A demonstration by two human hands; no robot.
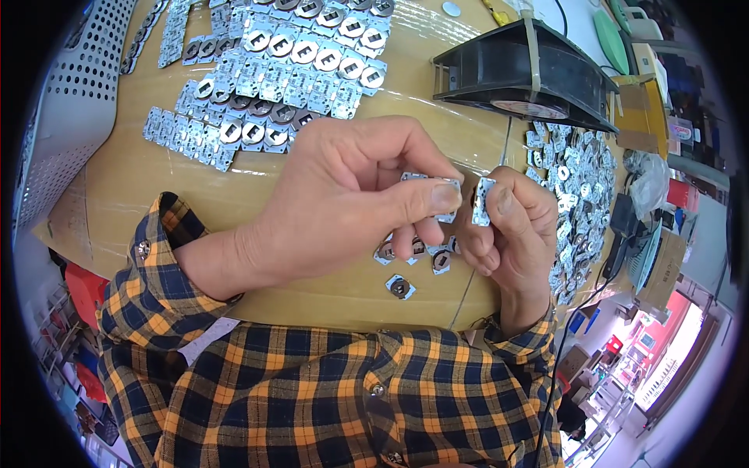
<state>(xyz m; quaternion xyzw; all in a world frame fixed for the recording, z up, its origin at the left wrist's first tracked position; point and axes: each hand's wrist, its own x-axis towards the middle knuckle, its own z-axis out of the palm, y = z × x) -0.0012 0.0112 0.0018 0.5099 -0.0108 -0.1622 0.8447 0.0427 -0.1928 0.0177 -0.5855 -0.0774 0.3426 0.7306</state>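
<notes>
Wooden bench top (pixel 117 187) fills my view, bowed by the lens, with a perforated grey panel (pixel 70 101) at nine o'clock and a black fan housing (pixel 515 70) at one o'clock. Dead centre, my left hand (pixel 335 203) is closed in a pinch, thumb over curled fingers, on a short strip of small metal boards (pixel 437 191); my right hand (pixel 507 234), touching it at three o'clock, is likewise closed, thumb and forefinger clamping a single board piece (pixel 484 201) held on edge. The two pieces sit just beside each other between the thumbs. To part them cleanly I judge both grips should stay close to the joint and bend evenly, so nothing twists or flies off. Counting: two hands, one strip, one separated piece in the fingers. Beneath the hands at six o'clock lie loose single pieces (pixel 399 287); I make out about four, though the fingers hide part of that patch. At twelve o'clock, unbroken panels (pixel 289 66) lie in overlapping rows, several of them, too many and too overlapped to count exactly. At three o'clock a heap of separated pieces (pixel 581 203) runs down the bench edge, far beyond counting. Plaid sleeves (pixel 312 390) cross the lower view.
</notes>
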